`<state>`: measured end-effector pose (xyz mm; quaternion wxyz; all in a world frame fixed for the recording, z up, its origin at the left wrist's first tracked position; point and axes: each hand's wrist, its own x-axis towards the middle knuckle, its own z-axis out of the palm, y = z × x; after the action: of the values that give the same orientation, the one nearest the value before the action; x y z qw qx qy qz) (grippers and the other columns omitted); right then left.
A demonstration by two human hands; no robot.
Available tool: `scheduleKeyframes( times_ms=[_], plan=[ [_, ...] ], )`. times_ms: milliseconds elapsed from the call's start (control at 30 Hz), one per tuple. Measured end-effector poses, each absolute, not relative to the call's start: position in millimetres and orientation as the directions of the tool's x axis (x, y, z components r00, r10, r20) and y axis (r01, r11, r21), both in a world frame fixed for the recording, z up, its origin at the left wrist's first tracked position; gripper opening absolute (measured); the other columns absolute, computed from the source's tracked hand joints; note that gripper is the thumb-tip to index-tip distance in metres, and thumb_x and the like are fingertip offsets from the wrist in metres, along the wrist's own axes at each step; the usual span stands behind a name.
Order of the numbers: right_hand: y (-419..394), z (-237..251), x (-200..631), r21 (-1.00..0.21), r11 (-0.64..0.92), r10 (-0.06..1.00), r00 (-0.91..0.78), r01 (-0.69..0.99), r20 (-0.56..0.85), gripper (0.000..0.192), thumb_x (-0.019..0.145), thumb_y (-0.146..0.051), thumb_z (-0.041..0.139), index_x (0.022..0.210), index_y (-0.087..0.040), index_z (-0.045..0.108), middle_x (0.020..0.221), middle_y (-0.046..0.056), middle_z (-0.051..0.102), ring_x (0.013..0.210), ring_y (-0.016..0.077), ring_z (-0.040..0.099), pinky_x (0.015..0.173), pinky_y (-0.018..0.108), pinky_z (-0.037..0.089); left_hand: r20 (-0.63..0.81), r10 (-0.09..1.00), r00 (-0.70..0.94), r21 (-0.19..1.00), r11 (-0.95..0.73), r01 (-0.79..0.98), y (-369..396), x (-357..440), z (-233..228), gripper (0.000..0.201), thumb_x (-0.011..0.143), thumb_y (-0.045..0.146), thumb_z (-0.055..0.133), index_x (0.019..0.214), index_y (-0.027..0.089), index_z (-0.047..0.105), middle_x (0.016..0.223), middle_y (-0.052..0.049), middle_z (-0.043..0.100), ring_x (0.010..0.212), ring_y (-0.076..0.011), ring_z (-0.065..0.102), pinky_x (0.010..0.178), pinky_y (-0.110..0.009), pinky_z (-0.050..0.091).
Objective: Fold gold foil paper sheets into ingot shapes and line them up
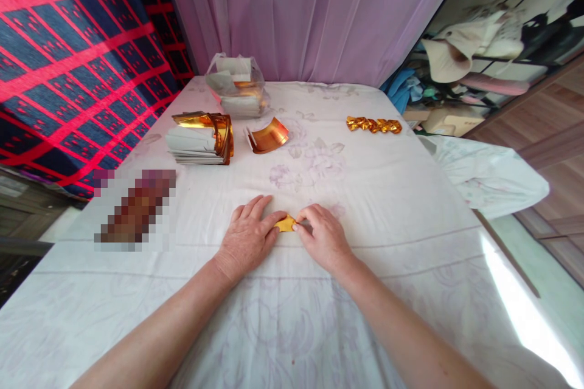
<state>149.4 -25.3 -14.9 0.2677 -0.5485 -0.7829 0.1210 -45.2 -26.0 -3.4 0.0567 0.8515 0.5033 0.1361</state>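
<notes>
Left hand: the left hand (246, 236) lies palm down on the white floral bedsheet (374, 194), fingers loosely spread, its thumb tip pressed on the left end of a small gold foil piece (286, 224).
Right hand: the right hand (323, 236) lies just beside it at 3 o'clock, fingers curled, thumb and forefinger pinching the right end of the same piece.
Gold foil piece: flat on the sheet between the two hands, touching both, near the middle of the bed; most of it is hidden by the fingers.
Paper stack: at 11 o'clock from the hands, well apart, a stack of gold-and-white foil sheets (201, 137), its top sheets curling up.
Curled sheet: a single curved gold sheet (267, 135) just to the 3 o'clock side of the stack.
Plastic bag: beyond them at 12 o'clock, a clear bag (236, 93) holding more sheets.
Folded pieces: at 1 o'clock, a short row of folded gold pieces (373, 125) near the bed's far right edge.
Backdrop: a lilac curtain (310, 12) hangs behind the bed.
</notes>
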Motion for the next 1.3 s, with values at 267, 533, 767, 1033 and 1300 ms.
scheduleKeyframes(
  times_ms=[267,533,767,1033,1300],
  plan=[
    [-17,-12,167,-0.641,0.379,0.920,-0.348,0.667,0.182,0.019,0.078,-0.004,0.057,0.082,-0.021,0.059,0.085,0.000,0.062,0.076,0.0139,0.059,0.070,0.026,0.045,0.155,0.866,0.475,0.257,-0.500,0.827,-24,-50,-5,0.037,0.093,0.021,0.047,0.126,0.030,0.062,0.144,-0.012,0.047,0.134,-0.0330,0.041,0.099,-0.053,0.040],
    [-16,-15,172,-0.659,0.430,0.893,-0.399,0.617,0.208,0.021,0.080,-0.003,0.052,0.085,-0.021,0.061,0.087,0.002,0.062,0.080,0.0151,0.059,0.072,0.027,0.047,0.176,0.883,0.436,0.305,-0.470,0.829,-23,-48,-2,0.030,0.092,0.031,0.053,0.119,0.030,0.066,0.139,-0.010,0.052,0.129,-0.0312,0.044,0.099,-0.051,0.039],
    [-16,-16,171,-0.630,0.481,0.869,-0.428,0.609,0.250,0.020,0.081,-0.003,0.052,0.083,-0.021,0.062,0.087,0.002,0.062,0.082,0.0162,0.059,0.075,0.029,0.046,0.195,0.896,0.398,0.300,-0.441,0.846,-21,-38,2,0.024,0.088,0.040,0.062,0.108,0.028,0.069,0.131,-0.010,0.056,0.122,-0.0309,0.050,0.096,-0.050,0.041],
    [-17,-16,170,-0.598,0.495,0.864,-0.429,0.631,0.263,0.023,0.080,-0.001,0.051,0.083,-0.021,0.063,0.088,0.002,0.062,0.082,0.0158,0.059,0.075,0.029,0.046,0.204,0.927,0.315,0.347,-0.370,0.862,-22,-27,1,0.014,0.084,0.034,0.066,0.096,0.027,0.070,0.129,-0.006,0.061,0.119,-0.0286,0.053,0.098,-0.049,0.039],
    [-16,-16,170,-0.609,0.493,0.865,-0.428,0.622,0.262,0.025,0.078,0.000,0.051,0.082,-0.021,0.063,0.088,0.002,0.061,0.081,0.0157,0.059,0.075,0.029,0.047,0.138,0.923,0.358,0.394,-0.383,0.836,-20,-39,1,0.026,0.085,0.027,0.062,0.109,0.031,0.070,0.136,-0.005,0.056,0.125,-0.0272,0.050,0.101,-0.050,0.039]
  ],
)
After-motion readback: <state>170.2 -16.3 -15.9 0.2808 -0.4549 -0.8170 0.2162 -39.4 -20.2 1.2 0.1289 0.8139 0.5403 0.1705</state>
